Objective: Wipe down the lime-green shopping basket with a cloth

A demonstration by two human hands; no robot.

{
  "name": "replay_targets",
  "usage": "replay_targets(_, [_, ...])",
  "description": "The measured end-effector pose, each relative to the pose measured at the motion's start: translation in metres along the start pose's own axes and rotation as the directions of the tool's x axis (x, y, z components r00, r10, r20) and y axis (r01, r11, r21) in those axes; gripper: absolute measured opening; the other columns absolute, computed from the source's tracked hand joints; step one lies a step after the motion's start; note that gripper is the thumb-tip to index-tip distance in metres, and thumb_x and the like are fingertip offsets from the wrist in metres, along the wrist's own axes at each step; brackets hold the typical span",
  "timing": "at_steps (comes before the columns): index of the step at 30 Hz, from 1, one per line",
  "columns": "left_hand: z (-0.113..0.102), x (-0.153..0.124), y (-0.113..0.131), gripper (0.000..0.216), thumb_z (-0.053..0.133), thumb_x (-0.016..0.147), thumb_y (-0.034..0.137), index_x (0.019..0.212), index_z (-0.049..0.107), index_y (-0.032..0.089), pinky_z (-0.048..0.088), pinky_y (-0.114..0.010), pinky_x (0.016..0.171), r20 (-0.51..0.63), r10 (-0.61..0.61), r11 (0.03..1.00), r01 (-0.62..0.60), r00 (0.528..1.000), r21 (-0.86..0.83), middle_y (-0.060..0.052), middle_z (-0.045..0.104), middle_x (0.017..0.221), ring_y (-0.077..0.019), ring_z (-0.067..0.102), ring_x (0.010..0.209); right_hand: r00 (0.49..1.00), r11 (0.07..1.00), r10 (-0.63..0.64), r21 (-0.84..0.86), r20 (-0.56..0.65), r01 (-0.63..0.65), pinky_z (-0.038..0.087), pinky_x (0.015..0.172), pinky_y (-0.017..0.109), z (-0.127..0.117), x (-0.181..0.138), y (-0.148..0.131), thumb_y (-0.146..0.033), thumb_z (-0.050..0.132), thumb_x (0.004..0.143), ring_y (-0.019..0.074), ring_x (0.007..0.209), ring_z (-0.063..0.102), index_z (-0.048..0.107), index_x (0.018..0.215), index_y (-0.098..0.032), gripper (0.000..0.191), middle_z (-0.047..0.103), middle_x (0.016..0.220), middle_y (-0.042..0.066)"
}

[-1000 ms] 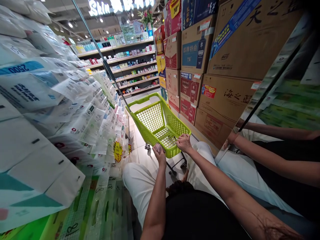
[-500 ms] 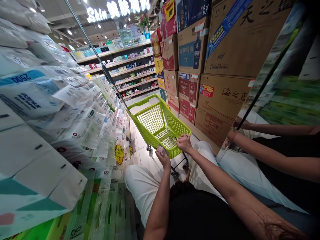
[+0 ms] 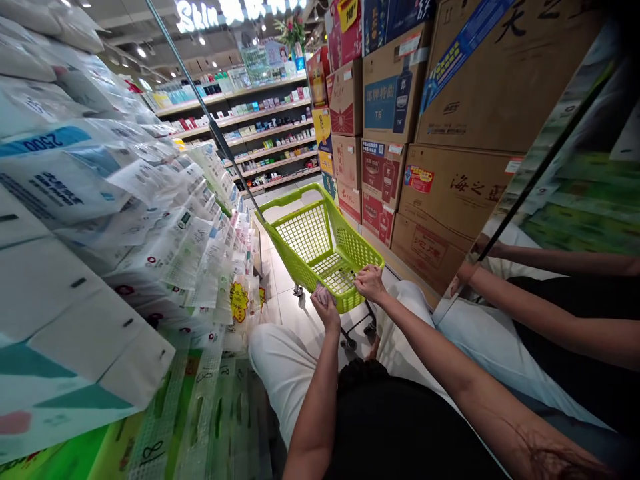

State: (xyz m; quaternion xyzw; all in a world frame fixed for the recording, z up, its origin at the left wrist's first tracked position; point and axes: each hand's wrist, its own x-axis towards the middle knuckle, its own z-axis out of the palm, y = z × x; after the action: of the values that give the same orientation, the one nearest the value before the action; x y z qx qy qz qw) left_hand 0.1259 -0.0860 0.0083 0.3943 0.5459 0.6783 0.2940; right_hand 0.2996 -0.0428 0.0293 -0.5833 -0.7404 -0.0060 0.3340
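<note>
A lime-green shopping cart (image 3: 295, 267) stands close in front of me, its slotted basket showing nothing inside. My right hand (image 3: 370, 283) is closed over the basket's near rim at the right corner. At the rim's near left, my left hand (image 3: 326, 313) is closed around a crumpled pinkish-grey bundle (image 3: 323, 294), which looks like cloth or soft plastic. That hand is against the basket edge; whether its fingers also wrap the rim is hidden. A long grey pole (image 3: 220, 140) rises from the basket's far left corner.
Bagged tissue packs (image 3: 165, 250) are piled along the left, with a yellow price tag (image 3: 239, 301). Stacked cartons (image 3: 455, 193) line the right, beside a mirrored panel (image 3: 550, 200) reflecting me. Shelves of small boxed goods (image 3: 270, 137) stand ahead. Pale tiled floor (image 3: 283, 273) runs between.
The cartons and shelves have shifted slightly in view, and the cart sits a touch higher. Both hands keep their grips at the near rim.
</note>
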Motion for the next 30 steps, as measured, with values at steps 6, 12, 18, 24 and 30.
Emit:
replay_targets(6, [-0.003, -0.001, -0.018, 0.029, 0.062, 0.089, 0.044, 0.106, 0.048, 0.025, 0.048, -0.034, 0.097, -0.034, -0.13, 0.991, 0.13, 0.991, -0.016, -0.005, 0.061, 0.104, -0.019, 0.062, 0.104, 0.999, 0.999, -0.022, 0.036, 0.025, 0.021, 0.019, 0.101, 0.04, 0.0, 0.001, 0.004, -0.018, 0.053, 0.088, 0.0213, 0.102, 0.055, 0.072, 0.06, -0.024, 0.034, 0.073, 0.075, 0.0])
replay_targets(12, [0.005, 0.018, -0.004, 0.031, 0.063, 0.088, 0.045, 0.108, 0.049, 0.025, 0.047, -0.033, 0.1, -0.019, 0.034, 0.999, -0.035, 0.999, -0.024, -0.007, 0.061, 0.112, -0.0192, 0.061, 0.107, 0.999, 0.998, -0.014, 0.057, 0.032, 0.012, 0.019, 0.102, 0.04, 0.001, 0.001, 0.005, -0.018, 0.051, 0.089, 0.021, 0.102, 0.055, 0.071, 0.059, -0.023, 0.036, 0.072, 0.075, 0.0])
replay_targets(18, [-0.013, -0.007, -0.041, 0.035, 0.067, 0.083, 0.049, 0.09, 0.043, 0.024, 0.049, -0.029, 0.074, -0.001, -0.219, 0.976, 0.219, 0.976, -0.015, 0.003, 0.05, 0.079, -0.0144, 0.055, 0.072, 0.999, 0.998, -0.026, 0.052, 0.032, 0.024, 0.019, 0.101, 0.041, -0.001, 0.0, 0.003, -0.018, 0.052, 0.089, 0.0209, 0.101, 0.054, 0.07, 0.058, -0.022, 0.036, 0.071, 0.075, 0.0])
replay_targets(24, [0.003, 0.023, -0.004, 0.034, 0.066, 0.088, 0.047, 0.108, 0.051, 0.024, 0.049, -0.032, 0.096, -0.025, -0.025, 0.998, 0.024, 0.999, -0.052, -0.005, 0.062, 0.106, -0.0184, 0.062, 0.102, 0.999, 0.998, -0.024, 0.054, 0.034, 0.022, 0.019, 0.1, 0.041, 0.0, 0.0, 0.003, -0.019, 0.051, 0.089, 0.0207, 0.101, 0.054, 0.069, 0.058, -0.022, 0.036, 0.071, 0.075, 0.0])
replay_targets(30, [-0.006, 0.012, -0.024, 0.029, 0.065, 0.088, 0.044, 0.102, 0.049, 0.025, 0.049, -0.033, 0.096, -0.048, -0.103, 0.995, 0.102, 0.994, -0.016, -0.003, 0.06, 0.101, -0.0178, 0.062, 0.098, 0.999, 0.998, -0.025, 0.066, 0.046, 0.022, 0.018, 0.101, 0.042, 0.0, 0.0, 0.005, -0.02, 0.05, 0.089, 0.0216, 0.102, 0.053, 0.071, 0.059, -0.023, 0.036, 0.072, 0.076, 0.001])
